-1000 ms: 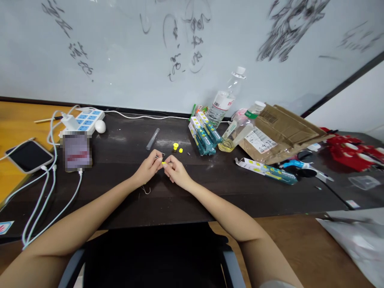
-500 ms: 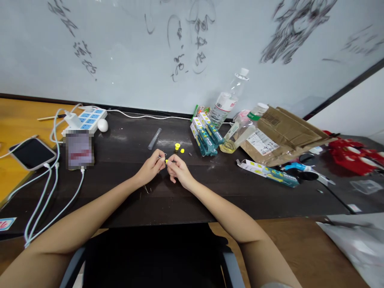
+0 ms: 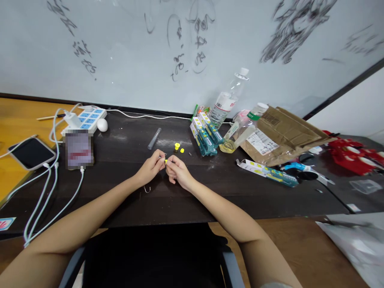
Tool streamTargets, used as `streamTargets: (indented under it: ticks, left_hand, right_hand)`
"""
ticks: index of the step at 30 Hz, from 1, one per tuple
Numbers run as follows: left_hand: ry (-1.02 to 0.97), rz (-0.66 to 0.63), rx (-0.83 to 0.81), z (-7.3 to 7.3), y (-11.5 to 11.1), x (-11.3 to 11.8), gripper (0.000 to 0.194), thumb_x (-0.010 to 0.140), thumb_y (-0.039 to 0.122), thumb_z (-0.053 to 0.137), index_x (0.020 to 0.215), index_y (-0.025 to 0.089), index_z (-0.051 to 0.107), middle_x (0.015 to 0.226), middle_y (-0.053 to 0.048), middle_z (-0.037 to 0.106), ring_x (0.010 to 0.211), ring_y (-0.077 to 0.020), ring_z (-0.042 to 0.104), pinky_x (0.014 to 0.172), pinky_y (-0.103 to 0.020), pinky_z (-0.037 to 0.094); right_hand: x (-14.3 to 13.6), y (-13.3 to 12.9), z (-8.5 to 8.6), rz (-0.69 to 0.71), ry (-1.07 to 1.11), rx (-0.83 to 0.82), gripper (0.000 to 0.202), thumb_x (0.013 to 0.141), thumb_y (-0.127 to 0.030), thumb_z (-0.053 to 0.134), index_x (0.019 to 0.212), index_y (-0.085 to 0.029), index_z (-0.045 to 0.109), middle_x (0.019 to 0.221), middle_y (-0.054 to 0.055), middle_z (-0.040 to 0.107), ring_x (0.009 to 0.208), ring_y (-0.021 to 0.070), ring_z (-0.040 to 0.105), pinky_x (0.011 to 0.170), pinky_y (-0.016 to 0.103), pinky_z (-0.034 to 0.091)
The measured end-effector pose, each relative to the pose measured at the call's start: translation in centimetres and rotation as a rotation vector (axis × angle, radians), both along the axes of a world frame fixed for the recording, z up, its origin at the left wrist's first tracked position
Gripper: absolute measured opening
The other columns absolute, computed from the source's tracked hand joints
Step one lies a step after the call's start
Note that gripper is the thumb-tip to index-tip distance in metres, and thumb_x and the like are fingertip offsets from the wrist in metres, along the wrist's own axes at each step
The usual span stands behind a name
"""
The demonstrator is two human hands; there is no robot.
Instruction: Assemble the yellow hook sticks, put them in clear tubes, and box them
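Note:
My left hand (image 3: 150, 166) pinches a thin metal wire, its bent end showing above the fingertips. In my right hand (image 3: 178, 169), thumb and finger are closed on a small yellow plastic piece (image 3: 166, 161), which meets the wire between the two hands. Below my left wrist a thin hooked wire (image 3: 147, 189) shows; whether it hangs or lies on the table I cannot tell. Just beyond my right hand are a yellow flanged plug (image 3: 177, 146) and a small yellow cap (image 3: 182, 151). A clear plastic tube (image 3: 154, 139) lies beyond my left hand.
Teal-and-white boxes (image 3: 205, 138) stand right of the yellow pieces, near bottles (image 3: 226, 102) and a cardboard parcel (image 3: 270, 138). Another narrow box (image 3: 267, 173) lies farther right. Left are a power strip (image 3: 90, 120), a plugged-in phone (image 3: 79, 150) and white cables (image 3: 51, 200).
Both hands stay close together, with only a slight shift of the right fingers. The hooked wire below my left wrist shows a rounder bend than before.

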State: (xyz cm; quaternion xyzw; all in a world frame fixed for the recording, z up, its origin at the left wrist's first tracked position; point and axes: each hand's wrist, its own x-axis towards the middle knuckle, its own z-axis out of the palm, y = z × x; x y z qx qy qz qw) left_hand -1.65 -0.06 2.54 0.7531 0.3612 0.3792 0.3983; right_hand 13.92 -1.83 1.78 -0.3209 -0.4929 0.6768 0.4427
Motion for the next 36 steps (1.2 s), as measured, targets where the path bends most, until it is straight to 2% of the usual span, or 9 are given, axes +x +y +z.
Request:
streamTargets:
  ticks: [3,10,22,25,30,33,36]
  left_hand:
    - [0.042,0.001,0.048,0.0,0.0,0.0,0.014,0.093,0.034,0.037,0.089,0.02,0.039,0.061,0.007,0.043,0.055,-0.0085,0.04,0.057,-0.022,0.033]
    - [-0.022,0.041,-0.002,-0.1,0.3,-0.1,0.014,0.094,0.034,0.035,0.09,0.021,0.037,0.061,0.007,0.042,0.052,-0.0077,0.037,0.057,-0.021,0.033]
    - [0.026,0.039,0.061,-0.3,0.1,0.0,0.013,0.093,0.032,0.035,0.09,0.02,0.038,0.061,0.007,0.041,0.054,-0.0085,0.041,0.058,-0.021,0.034]
    - [0.101,0.058,0.117,-0.2,0.1,-0.1,0.012,0.093,0.031,0.034,0.091,0.02,0.039,0.062,0.007,0.042,0.053,-0.0088,0.041,0.058,-0.021,0.033]
    - [0.247,0.087,0.186,0.0,0.0,-0.2,0.009,0.092,0.027,0.034,0.091,0.02,0.04,0.062,0.006,0.042,0.051,-0.0102,0.041,0.056,-0.022,0.03]
    - [0.223,0.071,0.183,0.0,-0.2,0.0,0.01,0.092,0.029,0.035,0.091,0.02,0.04,0.062,0.006,0.043,0.051,-0.0101,0.041,0.055,-0.022,0.031]
    - [0.104,0.065,0.135,0.0,-0.2,0.2,0.012,0.093,0.031,0.035,0.091,0.02,0.039,0.062,0.006,0.043,0.053,-0.0092,0.042,0.057,-0.021,0.033]
  right_hand:
    - [0.1,0.0,0.1,0.009,0.0,-0.021,0.034,0.08,-0.048,0.06,0.08,-0.024,0.037,0.047,-0.014,0.027,0.038,0.0034,0.017,0.031,0.012,0.028]
    - [0.3,0.0,0.1,-0.018,0.037,0.028,0.03,0.082,-0.044,0.06,0.08,-0.023,0.038,0.048,-0.013,0.025,0.039,0.0042,0.017,0.031,0.012,0.028]
    - [0.0,-0.1,0.1,0.01,0.018,0.01,0.031,0.082,-0.046,0.059,0.08,-0.023,0.038,0.048,-0.014,0.026,0.038,0.0037,0.016,0.03,0.012,0.026]
    - [-0.1,0.0,-0.4,-0.056,-0.078,0.051,0.031,0.082,-0.048,0.057,0.081,-0.024,0.038,0.048,-0.014,0.028,0.037,0.0036,0.018,0.03,0.013,0.025]
    - [-0.3,-0.1,-1.3,-0.206,-0.278,0.214,0.032,0.083,-0.049,0.056,0.078,-0.022,0.04,0.05,-0.012,0.033,0.036,0.0023,0.026,0.033,0.013,0.023]
    - [-0.4,-0.3,-1.3,-0.203,-0.217,0.19,0.031,0.084,-0.049,0.054,0.08,-0.023,0.039,0.049,-0.013,0.032,0.033,0.0026,0.024,0.031,0.013,0.024]
    - [-0.2,-0.2,-1.0,-0.216,-0.176,0.186,0.03,0.084,-0.049,0.054,0.082,-0.023,0.039,0.049,-0.014,0.032,0.032,0.0024,0.023,0.03,0.013,0.025]
